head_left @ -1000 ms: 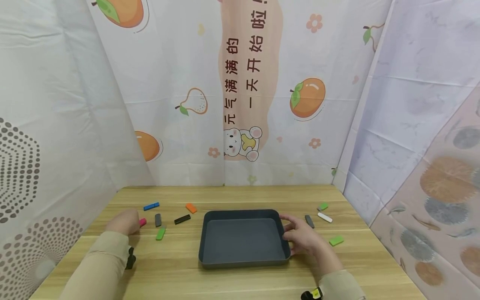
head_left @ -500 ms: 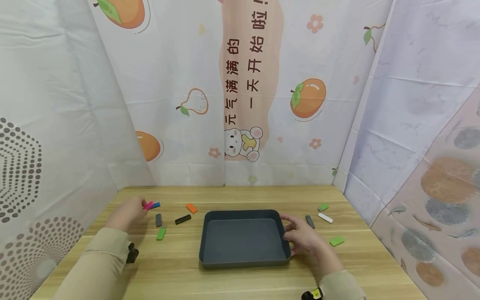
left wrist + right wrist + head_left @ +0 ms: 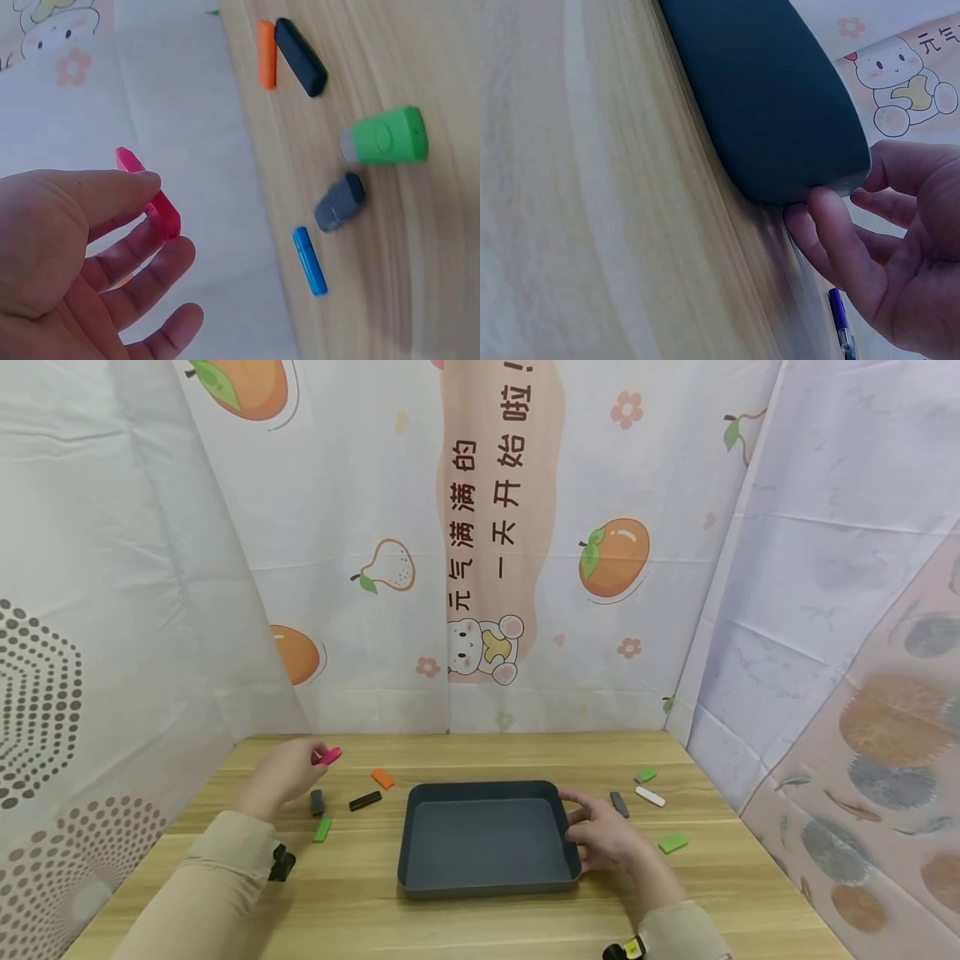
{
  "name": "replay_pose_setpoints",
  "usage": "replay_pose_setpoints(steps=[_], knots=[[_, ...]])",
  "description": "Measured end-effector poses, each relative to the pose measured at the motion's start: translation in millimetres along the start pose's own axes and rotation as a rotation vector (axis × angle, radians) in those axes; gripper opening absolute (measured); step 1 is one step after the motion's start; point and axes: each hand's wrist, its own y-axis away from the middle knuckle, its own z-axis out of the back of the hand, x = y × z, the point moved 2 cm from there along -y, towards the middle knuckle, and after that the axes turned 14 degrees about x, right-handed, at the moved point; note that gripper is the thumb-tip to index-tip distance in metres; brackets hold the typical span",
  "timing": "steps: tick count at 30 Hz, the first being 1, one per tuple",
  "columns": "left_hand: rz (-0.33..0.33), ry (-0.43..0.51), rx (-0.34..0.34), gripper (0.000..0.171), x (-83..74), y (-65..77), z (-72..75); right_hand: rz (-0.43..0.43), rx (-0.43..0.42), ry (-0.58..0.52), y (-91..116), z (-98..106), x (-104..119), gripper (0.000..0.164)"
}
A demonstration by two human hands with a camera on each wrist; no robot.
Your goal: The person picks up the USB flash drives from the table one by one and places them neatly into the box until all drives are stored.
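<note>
- As its slim body leaves little to hold, the pink stick (image 3: 332, 756) is pinched between the thumb and fingertips of the left hand (image 3: 288, 768), both ends left showing; with the tray (image 3: 487, 842) as the dial's centre and 12 o'clock at the back curtain, it is held up at about 10 o'clock.
- The left hand's remaining fingers are loosely bent away from the stick, presumably because so light a thing needs no more than a fingertip hold.
- At 3 o'clock the right hand (image 3: 603, 833) has relaxed, spread fingers resting against the tray's outer wall rather than closing round it, which probably steadies it; whether any fingertip reaches under the base cannot be told.
- Lying flat and apart, around 9 o'clock, are a grey stick (image 3: 317, 802) and a green stick (image 3: 322, 830), with a black stick (image 3: 365, 800) and an orange stick (image 3: 382, 777) nearer 10; such spacing seems to let fingers take each singly.
- Hidden from the head view, a blue stick (image 3: 310, 260) lies near the grey one in the left wrist view.
- Past the right hand, between 2 and 3 o'clock, lie a dark grey stick (image 3: 618, 803), a white stick (image 3: 650, 796) and a green-and-grey stick (image 3: 646, 772); a bright green stick (image 3: 672, 842) lies at 3, roughly balancing the left side.
</note>
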Motion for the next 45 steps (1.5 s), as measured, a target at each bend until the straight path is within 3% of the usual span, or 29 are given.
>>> replay_pose_setpoints(steps=[14,21,32,45], knots=[[-0.083,-0.021,-0.047,0.014,-40.4,-11.8,-4.3,0.004,0.003,-0.011,1.3,-0.5,0.7,0.078],[-0.159,-0.049,-0.069,0.009,-62.6,-18.1,-16.9,0.001,0.005,-0.028,2.2,-1.2,1.2,0.078],[-0.212,-0.109,-0.077,0.015,-93.5,-26.0,-32.4,0.001,0.003,-0.030,2.5,-2.0,3.7,0.077],[-0.294,-0.233,-0.059,0.013,-114.4,-29.9,-54.0,-0.002,-0.017,0.011,4.1,-3.2,5.3,0.076]])
